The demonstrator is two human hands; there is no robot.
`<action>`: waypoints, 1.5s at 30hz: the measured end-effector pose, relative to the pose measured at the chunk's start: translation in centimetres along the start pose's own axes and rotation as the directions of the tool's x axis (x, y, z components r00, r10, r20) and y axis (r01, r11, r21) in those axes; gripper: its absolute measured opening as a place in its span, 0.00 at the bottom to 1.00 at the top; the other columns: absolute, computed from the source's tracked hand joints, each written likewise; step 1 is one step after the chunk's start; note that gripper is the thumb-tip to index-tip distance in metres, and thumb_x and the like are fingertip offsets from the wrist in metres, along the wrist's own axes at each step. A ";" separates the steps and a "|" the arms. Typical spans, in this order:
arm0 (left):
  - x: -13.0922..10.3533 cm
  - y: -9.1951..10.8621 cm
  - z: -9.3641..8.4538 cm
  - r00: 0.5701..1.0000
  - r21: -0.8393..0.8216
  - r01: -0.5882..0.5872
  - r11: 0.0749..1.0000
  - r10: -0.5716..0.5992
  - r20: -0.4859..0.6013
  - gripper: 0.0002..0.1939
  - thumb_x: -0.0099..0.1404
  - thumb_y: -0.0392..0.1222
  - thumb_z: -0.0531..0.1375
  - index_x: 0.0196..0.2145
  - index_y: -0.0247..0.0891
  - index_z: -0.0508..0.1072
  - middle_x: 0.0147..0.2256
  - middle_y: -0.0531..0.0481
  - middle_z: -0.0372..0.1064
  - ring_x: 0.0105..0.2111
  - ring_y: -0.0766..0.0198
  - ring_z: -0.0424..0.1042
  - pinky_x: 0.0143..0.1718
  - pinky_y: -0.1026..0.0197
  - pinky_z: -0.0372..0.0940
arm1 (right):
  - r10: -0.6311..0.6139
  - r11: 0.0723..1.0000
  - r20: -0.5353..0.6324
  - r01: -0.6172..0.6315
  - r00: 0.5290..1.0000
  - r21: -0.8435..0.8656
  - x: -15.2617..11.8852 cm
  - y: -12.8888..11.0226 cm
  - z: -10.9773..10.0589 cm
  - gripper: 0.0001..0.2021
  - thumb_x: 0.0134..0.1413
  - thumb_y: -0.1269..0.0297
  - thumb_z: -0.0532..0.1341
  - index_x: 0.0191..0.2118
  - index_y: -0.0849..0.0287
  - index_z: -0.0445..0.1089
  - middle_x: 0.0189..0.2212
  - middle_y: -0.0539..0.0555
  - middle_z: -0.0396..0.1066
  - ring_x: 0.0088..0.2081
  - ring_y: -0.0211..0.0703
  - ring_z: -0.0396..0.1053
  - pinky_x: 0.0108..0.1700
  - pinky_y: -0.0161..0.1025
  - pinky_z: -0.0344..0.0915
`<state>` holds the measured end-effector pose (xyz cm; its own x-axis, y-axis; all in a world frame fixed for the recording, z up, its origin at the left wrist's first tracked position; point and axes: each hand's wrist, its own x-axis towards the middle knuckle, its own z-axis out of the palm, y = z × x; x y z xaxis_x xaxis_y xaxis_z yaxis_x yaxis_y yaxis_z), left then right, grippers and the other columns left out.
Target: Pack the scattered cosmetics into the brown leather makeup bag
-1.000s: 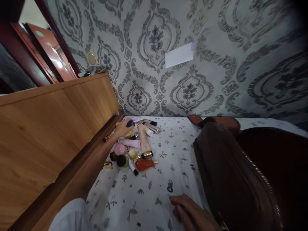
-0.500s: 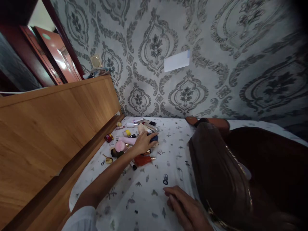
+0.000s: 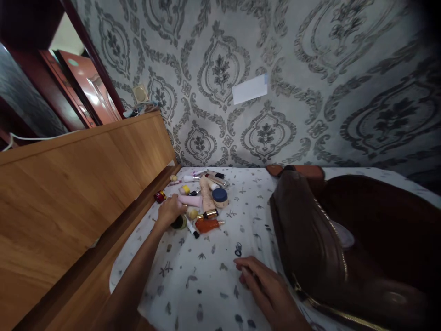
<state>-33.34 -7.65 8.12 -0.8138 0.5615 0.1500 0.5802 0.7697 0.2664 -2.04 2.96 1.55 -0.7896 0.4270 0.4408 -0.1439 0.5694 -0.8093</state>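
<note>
My left hand (image 3: 170, 211) is down among the cosmetics, its fingers curled over the spot by the pink tube (image 3: 190, 201); what they grip is hidden. Right beside it are a dark round container (image 3: 179, 222), a small yellowish ball (image 3: 192, 213) and a white brush with a black tip (image 3: 192, 228). Further right lie a gold-and-black tube (image 3: 208, 214), an orange bottle (image 3: 207, 225), a beige tube (image 3: 207, 195) and a blue-lidded jar (image 3: 220, 197). My right hand (image 3: 267, 289) hovers low over the sheet, fingers loosely bent and apart from the thumb, holding nothing.
A brown leather bag (image 3: 310, 239) with a gold zip gapes at the right, near my right hand. A wooden headboard (image 3: 86, 179) borders the left. A dark red bottle (image 3: 160, 196) sits by its edge. Patterned wall stands behind the printed sheet (image 3: 206, 285).
My left hand has left the blue-lidded jar and moved left to where the pink round jar was showing. The blue jar and beige tube are now uncovered. My right hand stays nearly still.
</note>
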 end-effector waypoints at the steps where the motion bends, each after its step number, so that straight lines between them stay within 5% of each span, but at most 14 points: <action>1: 0.1 -0.1 -0.3 1.000 -0.036 -0.007 0.999 0.007 -0.007 0.25 0.59 0.47 0.62 0.53 0.38 0.69 0.44 0.39 0.74 0.46 0.45 0.73 0.43 0.52 0.64 | 0.003 1.000 0.003 -0.003 1.000 0.001 0.1 -0.2 -0.1 0.15 0.67 0.60 0.51 0.43 0.56 0.74 0.33 0.55 0.76 0.31 0.42 0.75 0.33 0.35 0.72; 7: -0.9 1.1 -2.1 0.986 -0.350 -0.166 0.922 0.164 -0.035 0.23 0.67 0.54 0.53 0.56 0.41 0.66 0.42 0.48 0.73 0.41 0.57 0.73 0.41 0.59 0.67 | 0.122 0.983 0.034 -0.126 0.992 0.137 0.3 -1.1 -0.2 0.16 0.65 0.54 0.53 0.43 0.58 0.74 0.28 0.54 0.73 0.29 0.43 0.73 0.32 0.37 0.71; 10: -3.4 3.8 -0.5 0.954 -0.778 -0.128 0.616 0.290 0.073 0.27 0.67 0.61 0.52 0.55 0.42 0.66 0.42 0.47 0.72 0.35 0.60 0.73 0.33 0.61 0.68 | 0.292 0.897 0.072 -0.299 0.954 0.327 0.3 -0.9 0.0 0.21 0.63 0.48 0.55 0.51 0.59 0.69 0.34 0.55 0.73 0.33 0.44 0.74 0.28 0.36 0.70; 12: -5.6 6.2 1.5 0.920 -0.922 0.000 0.387 0.361 0.151 0.29 0.64 0.64 0.56 0.52 0.41 0.69 0.42 0.46 0.72 0.33 0.60 0.72 0.29 0.62 0.66 | 0.346 0.815 0.075 -0.339 0.935 0.469 0.5 -0.7 0.2 0.27 0.60 0.46 0.58 0.59 0.57 0.62 0.42 0.58 0.71 0.37 0.45 0.74 0.27 0.36 0.69; 13: -6.7 7.4 2.6 0.903 -0.938 0.029 0.345 0.394 0.173 0.28 0.63 0.64 0.57 0.50 0.40 0.71 0.43 0.46 0.72 0.33 0.60 0.71 0.29 0.62 0.66 | 0.356 0.782 0.061 -0.333 0.932 0.527 0.6 -0.5 0.3 0.31 0.59 0.46 0.60 0.62 0.56 0.58 0.45 0.59 0.69 0.38 0.45 0.74 0.27 0.35 0.68; 19: -11.3 11.4 6.4 0.838 -0.896 -0.148 0.418 0.534 0.111 0.26 0.69 0.63 0.51 0.51 0.41 0.70 0.40 0.48 0.70 0.35 0.60 0.69 0.37 0.58 0.67 | 0.428 0.674 0.010 -0.326 0.904 0.663 1.3 0.3 0.4 0.35 0.53 0.48 0.66 0.62 0.51 0.54 0.43 0.55 0.69 0.37 0.43 0.71 0.28 0.36 0.70; 24: -12.3 10.7 6.6 0.759 -0.921 -0.220 0.321 0.650 0.045 0.29 0.68 0.59 0.56 0.60 0.43 0.59 0.52 0.43 0.66 0.49 0.54 0.70 0.51 0.53 0.67 | 0.457 0.673 -0.024 -0.327 0.889 0.663 1.3 0.5 0.2 0.31 0.54 0.46 0.65 0.59 0.52 0.59 0.40 0.53 0.69 0.32 0.40 0.70 0.29 0.35 0.69; 28: -12.2 9.8 7.2 0.759 -0.877 -0.321 0.359 0.652 -0.011 0.32 0.65 0.51 0.62 0.61 0.43 0.55 0.60 0.40 0.57 0.60 0.50 0.62 0.59 0.49 0.62 | 0.476 0.628 -0.020 -0.324 0.879 0.708 1.1 0.9 0.4 0.29 0.56 0.43 0.63 0.58 0.52 0.63 0.38 0.52 0.68 0.31 0.39 0.68 0.30 0.36 0.69; 33: -11.8 9.1 7.4 0.741 -0.813 -0.421 0.403 0.670 -0.052 0.29 0.66 0.49 0.62 0.60 0.43 0.57 0.56 0.40 0.62 0.56 0.51 0.66 0.56 0.49 0.65 | 0.455 0.552 0.020 -0.299 0.890 0.778 1.3 1.2 0.5 0.26 0.57 0.40 0.60 0.52 0.55 0.67 0.33 0.51 0.68 0.29 0.39 0.66 0.27 0.35 0.65; 40: -11.9 9.0 7.0 0.585 -0.558 -0.735 0.384 0.776 -0.236 0.30 0.67 0.47 0.61 0.63 0.44 0.56 0.57 0.40 0.63 0.56 0.50 0.66 0.55 0.49 0.64 | 0.438 0.550 -0.007 -0.261 0.899 0.793 1.6 0.8 0.3 0.23 0.55 0.42 0.63 0.46 0.55 0.70 0.33 0.50 0.68 0.29 0.37 0.64 0.28 0.33 0.63; 45: -12.1 9.2 6.6 0.580 -0.490 -0.764 0.420 0.780 -0.235 0.28 0.70 0.46 0.57 0.64 0.42 0.56 0.56 0.39 0.63 0.56 0.51 0.65 0.57 0.48 0.62 | 0.449 0.555 -0.022 -0.260 0.893 0.790 1.6 1.5 0.7 0.26 0.54 0.39 0.62 0.46 0.56 0.68 0.33 0.51 0.69 0.29 0.38 0.65 0.27 0.34 0.64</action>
<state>-17.91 -5.34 2.51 -0.0272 0.8546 0.5185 0.8483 -0.2547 0.4642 -3.91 3.95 0.78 -0.7566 0.6527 0.0387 -0.3461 -0.3496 -0.8706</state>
